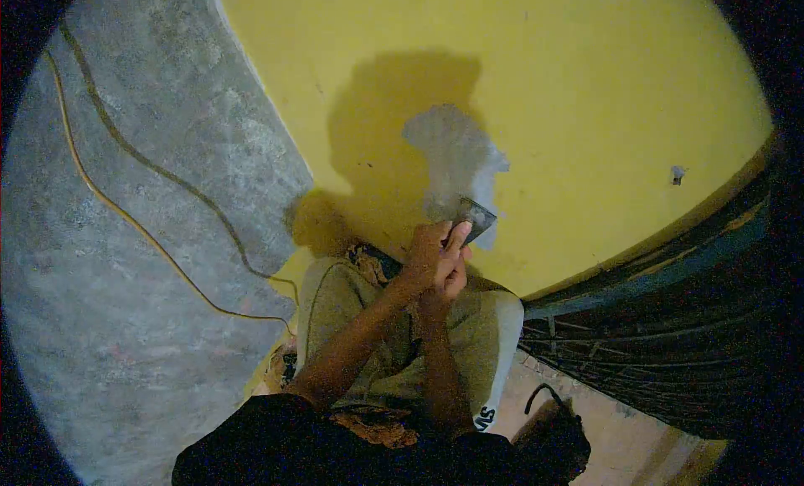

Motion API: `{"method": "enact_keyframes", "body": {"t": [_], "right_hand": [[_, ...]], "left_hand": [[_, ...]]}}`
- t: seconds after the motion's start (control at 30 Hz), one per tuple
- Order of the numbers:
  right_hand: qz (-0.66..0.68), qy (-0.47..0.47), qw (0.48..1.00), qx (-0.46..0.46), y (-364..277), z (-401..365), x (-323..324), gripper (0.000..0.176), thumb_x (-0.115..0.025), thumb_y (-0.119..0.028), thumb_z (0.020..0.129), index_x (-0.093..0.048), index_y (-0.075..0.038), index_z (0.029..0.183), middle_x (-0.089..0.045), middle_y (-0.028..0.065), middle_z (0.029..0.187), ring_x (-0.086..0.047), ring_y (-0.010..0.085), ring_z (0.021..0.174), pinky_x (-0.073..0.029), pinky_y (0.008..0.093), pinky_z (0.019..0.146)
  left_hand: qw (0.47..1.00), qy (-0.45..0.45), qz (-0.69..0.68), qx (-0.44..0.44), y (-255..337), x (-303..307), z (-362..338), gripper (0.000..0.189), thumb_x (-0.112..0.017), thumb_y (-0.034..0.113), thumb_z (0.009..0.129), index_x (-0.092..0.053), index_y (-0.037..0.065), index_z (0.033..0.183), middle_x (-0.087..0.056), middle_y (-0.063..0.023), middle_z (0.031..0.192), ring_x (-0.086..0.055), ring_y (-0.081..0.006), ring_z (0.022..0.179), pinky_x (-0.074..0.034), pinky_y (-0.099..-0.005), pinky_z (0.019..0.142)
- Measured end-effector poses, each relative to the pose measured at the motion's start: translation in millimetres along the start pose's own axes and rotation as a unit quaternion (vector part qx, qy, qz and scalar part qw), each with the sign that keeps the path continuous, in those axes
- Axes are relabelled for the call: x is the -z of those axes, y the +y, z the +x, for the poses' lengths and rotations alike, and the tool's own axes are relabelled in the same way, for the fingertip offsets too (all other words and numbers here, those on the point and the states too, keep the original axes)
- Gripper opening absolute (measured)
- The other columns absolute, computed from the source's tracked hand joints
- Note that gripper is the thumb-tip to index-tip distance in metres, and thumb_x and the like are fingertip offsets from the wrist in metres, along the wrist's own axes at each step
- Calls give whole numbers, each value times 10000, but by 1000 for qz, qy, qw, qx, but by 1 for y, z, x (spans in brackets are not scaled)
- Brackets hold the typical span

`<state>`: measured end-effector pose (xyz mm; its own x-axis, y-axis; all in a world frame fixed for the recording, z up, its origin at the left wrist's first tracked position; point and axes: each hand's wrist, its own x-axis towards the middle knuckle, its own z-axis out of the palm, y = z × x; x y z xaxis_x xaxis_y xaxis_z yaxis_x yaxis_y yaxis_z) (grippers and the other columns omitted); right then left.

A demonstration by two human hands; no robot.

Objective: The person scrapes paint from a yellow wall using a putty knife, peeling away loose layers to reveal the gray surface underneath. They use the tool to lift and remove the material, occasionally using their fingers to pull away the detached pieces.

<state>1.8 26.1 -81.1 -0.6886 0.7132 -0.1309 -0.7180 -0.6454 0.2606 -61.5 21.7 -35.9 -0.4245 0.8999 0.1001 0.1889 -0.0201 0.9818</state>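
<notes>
A dark, flat-bladed scraper (478, 221) rests close against the yellow wall, its blade overlapping the lower end of a grey bare patch (452, 147). Both hands are gathered at its near end. My left hand (430, 245) reaches in from the left, fingers closed at the scraper. Just below and to the right, my right hand (453, 275) is wrapped round the handle, most of which the fingers hide. My bent knees, in light trousers (335, 306), lie beneath the forearms.
The yellow wall (578, 109) has a small hole (677, 175) at the right. A grey surface (159, 260) lies to the left, with a thin yellowish cable (151, 232) curving towards my knees. Dark slatted material (662, 352) fills the right side; a dark object with a curved handle (557, 432) sits below.
</notes>
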Motion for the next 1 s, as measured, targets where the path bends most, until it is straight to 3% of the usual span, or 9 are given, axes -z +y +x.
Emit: {"method": "enact_keyframes", "body": {"t": [0.23,0.3,0.4,0.57,0.67,0.77,0.83,0.93,1.0], "right_hand": [[588,8,722,-364,-15,-14,-42,320,-437,-265,987,-542,3,1127,-615,118,1055,-572,164,857,-462,315,743],[857,-43,306,-412,-19,-34,-56,351,-432,-286,980,-564,15,1102,-622,187,989,-584,283,818,-470,389,731],[838,-129,-416,-329,-33,-50,-79,403,-426,-318,970,-597,34,1065,-633,292,891,-603,461,759,-482,500,712],[842,-81,-369,-386,-21,-35,-46,392,-455,-312,972,-592,51,1025,-631,246,763,-638,367,701,-472,442,628],[825,-31,-322,-463,-8,-44,-29,405,-447,-324,978,-583,53,1039,-634,238,824,-634,336,747,-473,425,666],[825,-56,-370,-423,0,-43,-3,400,-426,-314,988,-567,57,1039,-625,226,881,-613,297,771,-467,400,680],[799,-91,-529,-270,7,-63,-37,375,-414,-298,993,-555,48,1029,-617,212,844,-590,267,726,-458,387,650],[837,-64,-391,-378,6,-63,-37,367,-455,-289,960,-553,7,1155,-649,216,935,-637,334,756,-516,420,649],[814,-132,-489,-283,2,-65,-40,351,-473,-273,950,-537,11,1145,-633,226,1008,-638,339,808,-519,422,694]], "left_hand": [[934,95,165,-301,18,-12,7,505,-481,450,935,-589,14,705,-588,-100,577,-582,-213,530,-463,-352,543],[998,-18,45,30,77,-24,13,514,-463,460,950,-572,10,727,-597,-88,594,-591,-187,548,-469,-334,537],[997,1,-76,-3,59,-40,2,505,-437,459,966,-569,5,787,-613,-79,621,-595,-169,568,-470,-313,543],[963,39,-262,53,12,-34,2,441,-442,412,979,-567,5,867,-646,-85,745,-641,-168,646,-492,-301,599],[988,46,-61,-131,18,-15,-10,386,-454,380,980,-565,21,892,-650,-84,794,-638,-161,682,-503,-305,607],[999,32,-31,-14,35,4,-22,342,-461,355,979,-566,33,932,-647,-68,806,-613,-140,693,-503,-296,631],[998,12,-49,40,43,8,-26,340,-453,356,983,-565,36,957,-643,-55,791,-611,-128,716,-500,-285,673],[996,-9,-82,-47,73,-5,-39,359,-449,364,985,-576,30,951,-644,-45,786,-603,-114,712,-488,-259,691],[982,-25,-188,7,36,-16,-29,368,-442,367,988,-579,28,950,-638,-38,774,-596,-108,708,-483,-253,680]]}}
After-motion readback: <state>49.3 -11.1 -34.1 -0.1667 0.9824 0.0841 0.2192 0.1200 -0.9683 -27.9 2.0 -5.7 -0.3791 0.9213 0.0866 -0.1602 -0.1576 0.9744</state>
